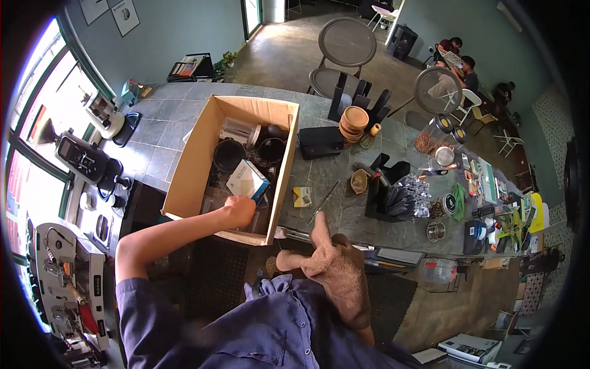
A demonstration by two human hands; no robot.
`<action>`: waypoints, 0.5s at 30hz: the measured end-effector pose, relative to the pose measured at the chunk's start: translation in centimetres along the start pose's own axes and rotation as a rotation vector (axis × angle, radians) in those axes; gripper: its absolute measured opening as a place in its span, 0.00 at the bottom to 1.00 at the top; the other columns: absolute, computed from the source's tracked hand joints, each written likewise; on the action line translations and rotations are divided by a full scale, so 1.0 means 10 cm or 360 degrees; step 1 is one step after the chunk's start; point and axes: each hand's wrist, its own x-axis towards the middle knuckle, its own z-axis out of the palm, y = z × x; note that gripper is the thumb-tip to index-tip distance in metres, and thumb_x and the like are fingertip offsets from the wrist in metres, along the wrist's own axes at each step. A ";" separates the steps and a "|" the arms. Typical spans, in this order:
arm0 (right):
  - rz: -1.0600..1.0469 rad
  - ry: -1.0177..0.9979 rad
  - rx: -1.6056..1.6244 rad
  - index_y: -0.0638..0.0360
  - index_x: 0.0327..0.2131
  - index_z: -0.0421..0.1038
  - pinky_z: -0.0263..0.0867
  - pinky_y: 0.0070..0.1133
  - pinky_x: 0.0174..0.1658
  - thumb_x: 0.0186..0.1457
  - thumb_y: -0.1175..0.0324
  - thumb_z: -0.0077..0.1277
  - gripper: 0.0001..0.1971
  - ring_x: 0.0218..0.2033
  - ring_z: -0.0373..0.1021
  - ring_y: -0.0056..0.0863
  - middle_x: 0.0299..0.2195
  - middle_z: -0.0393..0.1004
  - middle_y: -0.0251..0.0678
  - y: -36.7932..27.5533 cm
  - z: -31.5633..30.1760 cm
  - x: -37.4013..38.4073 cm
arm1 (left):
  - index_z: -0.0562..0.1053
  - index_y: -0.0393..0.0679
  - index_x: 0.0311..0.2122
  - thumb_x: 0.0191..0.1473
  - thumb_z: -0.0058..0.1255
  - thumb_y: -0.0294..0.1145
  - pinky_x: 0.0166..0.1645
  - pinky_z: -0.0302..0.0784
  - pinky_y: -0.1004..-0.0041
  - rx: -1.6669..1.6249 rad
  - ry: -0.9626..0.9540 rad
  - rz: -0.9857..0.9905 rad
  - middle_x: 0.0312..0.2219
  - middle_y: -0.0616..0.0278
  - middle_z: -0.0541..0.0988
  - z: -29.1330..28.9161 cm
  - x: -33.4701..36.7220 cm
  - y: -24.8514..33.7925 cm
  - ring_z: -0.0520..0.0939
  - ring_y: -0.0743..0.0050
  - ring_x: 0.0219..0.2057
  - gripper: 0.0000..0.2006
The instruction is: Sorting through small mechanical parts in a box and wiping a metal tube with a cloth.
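My left hand (239, 212) is closed over the near part of an open cardboard box (209, 104). Its fingers meet the lower end of a small white-and-blue carton (248, 179), which tilts inside the box. Around the carton lie round black containers (229, 155) and clear plastic pieces (236, 130). My right hand (349, 249) is closed on a brown towel (338, 280), held by the counter's front edge; the towel hides much of its fingers. One end of the towel touches the counter beside a thin tool (332, 195). A small yellow-and-white packet (302, 197) lies nearby.
Stacked terracotta saucers (353, 123), a black case (319, 142), a black holder with wrapped cutlery (409, 197) and jars (433, 134) fill the right side of the counter (295, 178). Coffee grinders (86, 157) and an espresso machine (67, 283) stand left. People sit far off.
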 end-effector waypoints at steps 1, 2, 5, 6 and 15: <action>0.0062 -0.0061 0.0020 0.52 0.54 0.74 0.69 0.32 0.26 0.51 0.46 0.62 0.31 0.28 0.70 0.30 0.32 0.76 0.40 -0.06 0.00 0.01 | 0.84 0.35 0.35 0.49 0.66 0.40 0.46 0.83 0.51 0.0005 0.0005 0.0022 0.35 0.39 0.86 0.03 0.02 0.00 0.88 0.41 0.43 0.16; 0.0123 -0.0120 0.0044 0.52 0.55 0.74 0.70 0.33 0.27 0.51 0.46 0.63 0.31 0.29 0.71 0.30 0.32 0.77 0.40 -0.11 0.00 0.02 | 0.84 0.35 0.35 0.49 0.65 0.37 0.45 0.84 0.51 -0.0015 -0.0070 0.0042 0.35 0.40 0.86 0.07 0.04 -0.01 0.88 0.41 0.42 0.14; 0.0344 -0.0288 0.0146 0.53 0.57 0.73 0.74 0.34 0.29 0.51 0.47 0.63 0.32 0.32 0.74 0.31 0.30 0.78 0.40 -0.28 0.01 -0.05 | 0.84 0.36 0.35 0.48 0.63 0.33 0.44 0.84 0.51 0.0050 -0.0167 0.0124 0.35 0.42 0.86 -0.01 0.00 0.03 0.88 0.43 0.41 0.12; 0.0398 -0.0344 0.0189 0.53 0.57 0.73 0.75 0.35 0.30 0.51 0.48 0.63 0.33 0.32 0.76 0.31 0.30 0.79 0.41 -0.31 0.04 -0.06 | 0.84 0.36 0.36 0.48 0.63 0.32 0.44 0.84 0.51 0.0097 -0.0181 0.0135 0.35 0.43 0.86 -0.04 -0.05 0.02 0.88 0.43 0.41 0.12; 0.0094 0.0009 -0.0118 0.48 0.35 0.82 0.66 0.26 0.20 0.61 0.63 0.54 0.07 0.20 0.69 0.26 0.22 0.69 0.29 -0.27 0.48 -0.36 | 0.82 0.36 0.32 0.56 0.57 0.34 0.40 0.83 0.52 -0.0214 0.0466 0.0263 0.27 0.39 0.84 -0.58 -1.08 -0.01 0.88 0.41 0.34 0.11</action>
